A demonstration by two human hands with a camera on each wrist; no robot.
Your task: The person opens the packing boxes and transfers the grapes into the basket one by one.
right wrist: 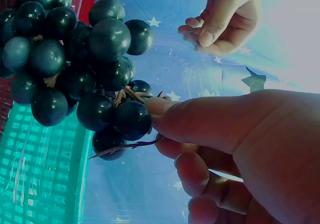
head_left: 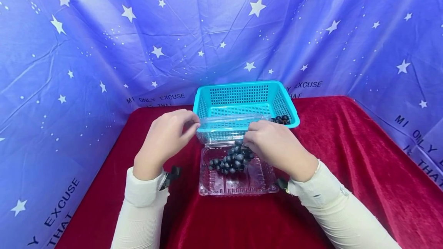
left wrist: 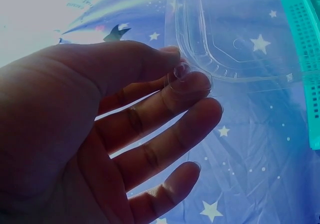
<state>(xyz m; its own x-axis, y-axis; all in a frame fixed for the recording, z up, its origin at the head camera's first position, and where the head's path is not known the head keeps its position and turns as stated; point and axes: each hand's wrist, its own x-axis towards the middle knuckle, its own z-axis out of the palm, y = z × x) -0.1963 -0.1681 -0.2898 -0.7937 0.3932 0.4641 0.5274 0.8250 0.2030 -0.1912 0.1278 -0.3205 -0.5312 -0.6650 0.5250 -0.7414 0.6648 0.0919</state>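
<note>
My left hand (head_left: 164, 135) pinches a corner of the clear plastic lid (left wrist: 202, 54) between thumb and forefinger. The lid stands raised along the far side of the clamshell box (head_left: 238, 190), in front of the basket. My right hand (head_left: 278, 145) pinches the brown stem (right wrist: 132, 94) of a bunch of dark grapes (head_left: 231, 161). In the head view the bunch hangs over the box's open base; whether it touches the bottom I cannot tell. The right wrist view shows the grapes close up, left of the fingers.
A turquoise perforated basket (head_left: 242, 85) stands behind the box. More dark grapes (head_left: 284, 119) lie in its near right corner, partly behind my right hand. Red velvet cloth (head_left: 339, 149) covers the table, and a blue star-printed curtain (head_left: 194, 22) hangs behind and at the sides.
</note>
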